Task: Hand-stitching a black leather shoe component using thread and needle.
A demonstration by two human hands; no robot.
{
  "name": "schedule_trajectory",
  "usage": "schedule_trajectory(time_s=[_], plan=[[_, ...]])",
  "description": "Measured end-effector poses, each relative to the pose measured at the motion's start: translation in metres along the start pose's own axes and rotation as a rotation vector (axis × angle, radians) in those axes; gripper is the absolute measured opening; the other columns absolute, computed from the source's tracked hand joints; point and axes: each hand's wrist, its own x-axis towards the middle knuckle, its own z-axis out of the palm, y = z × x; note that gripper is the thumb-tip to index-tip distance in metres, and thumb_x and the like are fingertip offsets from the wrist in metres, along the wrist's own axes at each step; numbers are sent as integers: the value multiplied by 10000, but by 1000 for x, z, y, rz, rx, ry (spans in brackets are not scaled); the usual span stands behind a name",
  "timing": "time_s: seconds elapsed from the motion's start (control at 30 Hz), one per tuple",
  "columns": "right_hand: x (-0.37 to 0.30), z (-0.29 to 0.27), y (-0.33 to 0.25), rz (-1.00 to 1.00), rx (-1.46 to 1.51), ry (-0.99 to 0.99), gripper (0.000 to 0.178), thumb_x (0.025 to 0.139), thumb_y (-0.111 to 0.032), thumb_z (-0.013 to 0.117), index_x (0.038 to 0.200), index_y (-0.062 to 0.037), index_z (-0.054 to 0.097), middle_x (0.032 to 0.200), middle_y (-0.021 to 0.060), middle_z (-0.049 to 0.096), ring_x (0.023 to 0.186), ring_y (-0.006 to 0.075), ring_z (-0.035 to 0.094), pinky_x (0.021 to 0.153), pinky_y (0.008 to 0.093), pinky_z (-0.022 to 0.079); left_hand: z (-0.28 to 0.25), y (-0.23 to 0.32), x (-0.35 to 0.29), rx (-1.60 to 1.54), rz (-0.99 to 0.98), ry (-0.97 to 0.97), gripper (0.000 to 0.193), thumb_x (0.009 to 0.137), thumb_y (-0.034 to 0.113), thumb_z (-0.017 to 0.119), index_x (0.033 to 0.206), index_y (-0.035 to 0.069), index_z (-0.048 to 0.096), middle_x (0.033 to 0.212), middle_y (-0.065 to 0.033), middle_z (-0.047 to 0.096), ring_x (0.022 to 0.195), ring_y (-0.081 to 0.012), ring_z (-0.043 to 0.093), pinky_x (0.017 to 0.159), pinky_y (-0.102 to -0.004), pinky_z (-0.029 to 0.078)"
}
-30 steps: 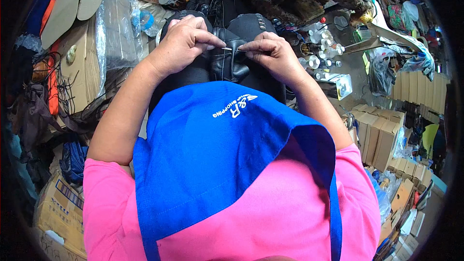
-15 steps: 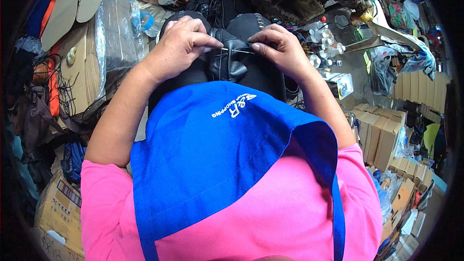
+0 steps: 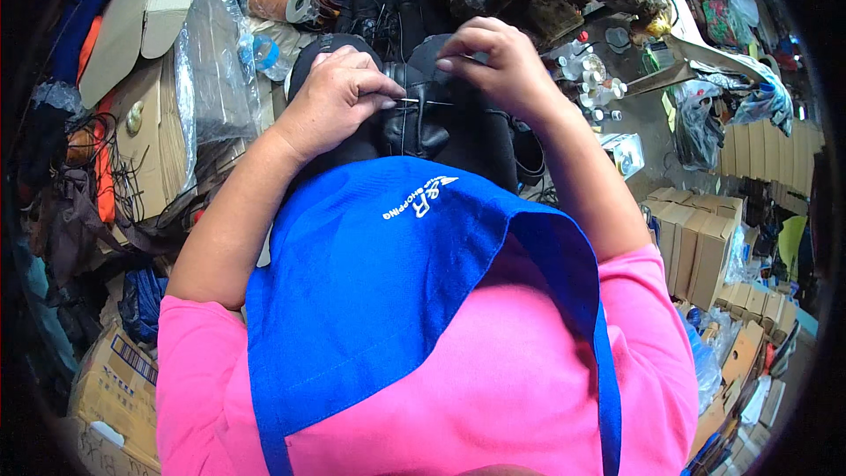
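Between my knees rests a black leather piece (image 3: 410, 134) with a raised seam or strap, perhaps part of a shoe; its full shape is hidden. My left hand (image 3: 337, 95) is closed in a pinch at its left side, thumb and forefinger on a thin, bright needle (image 3: 409, 100) that lies across the leather. To the right, my right hand (image 3: 500, 66) is raised a little above the leather with its fingertips drawn together. Whatever they pinch is too small to make out. A fine line like thread runs rightward from the needle's end.
An orange spool (image 3: 282, 0) and a plastic bottle (image 3: 267, 53) lie at the far left beside flat cardboard (image 3: 145, 137). Several small bottles (image 3: 599, 79) stand to the right. Stacked cardboard boxes (image 3: 696, 242) are nearer, lower right. A blue apron (image 3: 370, 256) covers my lap.
My right hand has lifted up and away from the leather. My left hand has shifted slightly down and stays pinched at the needle.
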Motion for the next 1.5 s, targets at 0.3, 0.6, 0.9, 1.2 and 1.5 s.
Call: schedule_trajectory(time_s=[0.3,0.6,0.9,1.2,1.5], plan=[[-34,4,-14,39,100,-45,205,727,-131,737,928,-98,714,877,100,660,839,282,646,734,370,509,-3,-4,-12,-37,-23,32,217,698,31,729,895,122,728,811,-20,584,846,-209,546,780,-335,437],[-37,41,-9,88,68,-13,179,761,-186,712,923,-128,663,876,50,667,902,240,601,858,375,355,6,2,-11,-13,-87,73,215,680,49,732,886,103,709,795,-42,627,829,-222,553,802,-356,427],[-32,54,-17,178,236,78,115,725,-129,755,765,-65,668,792,51,672,777,230,629,806,366,419,15,15,-5,41,-242,58,176,667,77,748,830,105,688,796,-32,635,843,-227,556,820,-359,414],[-54,29,12,126,100,138,105,702,-163,762,727,-96,685,767,54,639,848,241,574,792,371,430,-12,-21,-42,-38,-134,130,119,649,26,753,731,50,670,832,-44,584,966,-238,557,910,-349,411],[-99,-66,46,666,812,412,163,864,-146,665,944,-7,637,884,43,647,790,104,570,740,261,453,-159,-26,-108,-654,-719,557,124,842,36,642,966,35,638,1050,-92,661,987,-165,600,949,-316,436]])
